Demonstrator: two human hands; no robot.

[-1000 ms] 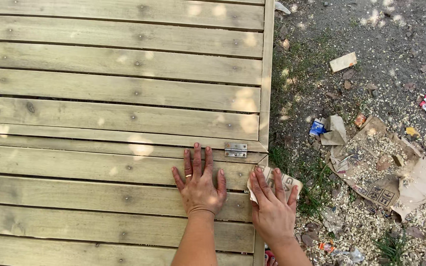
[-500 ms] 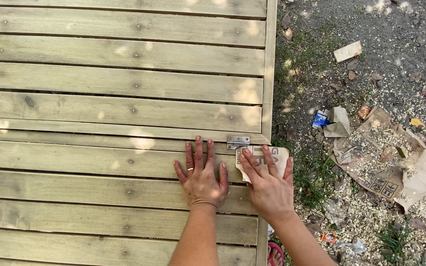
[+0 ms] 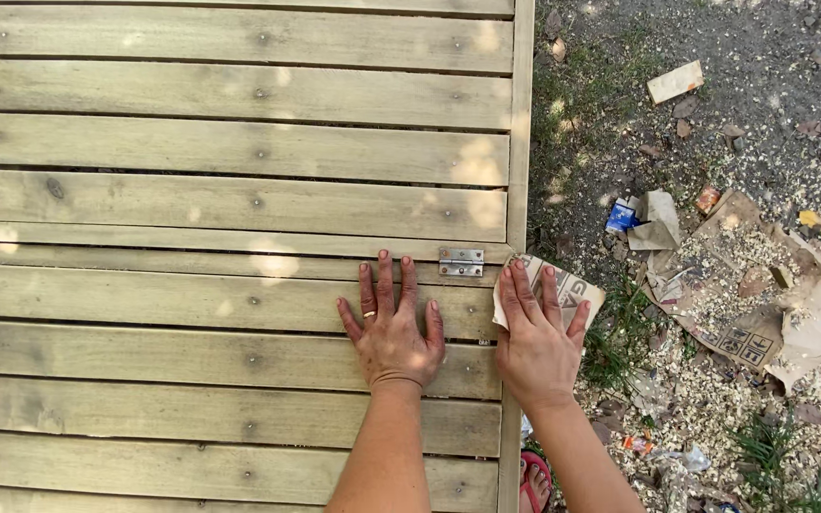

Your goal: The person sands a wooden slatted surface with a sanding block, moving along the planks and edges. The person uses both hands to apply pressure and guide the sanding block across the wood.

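Head view, looking straight down. We see a pale greenish panel of horizontal wooden slats [image 3: 230,199] with a framing strip along its right edge, lying flat. Our left hand [image 3: 391,328] is spread open, palm down on a slat, gripping nothing; it looks like a brace to steady the panel. There is a ring on one finger. Our right hand [image 3: 536,332] presses flat, fingers extended, on a worn rectangular sheet of sandpaper with printed backing [image 3: 572,290], pinning it over the panel's right edge strip; the sheet hangs partly past the edge, so the palm holds it against the wood rather than pinching it. Just left of the sheet and above the left fingertips sits a small silver metal hinge [image 3: 461,262], screwed across two slats.

Right of the panel is bare ground: sawdust, torn brown cardboard [image 3: 762,304], a small pale wood offcut [image 3: 675,82] and a blue scrap [image 3: 621,217]. A red flip-flop sandal [image 3: 534,475] shows at the bottom, between the forearms.
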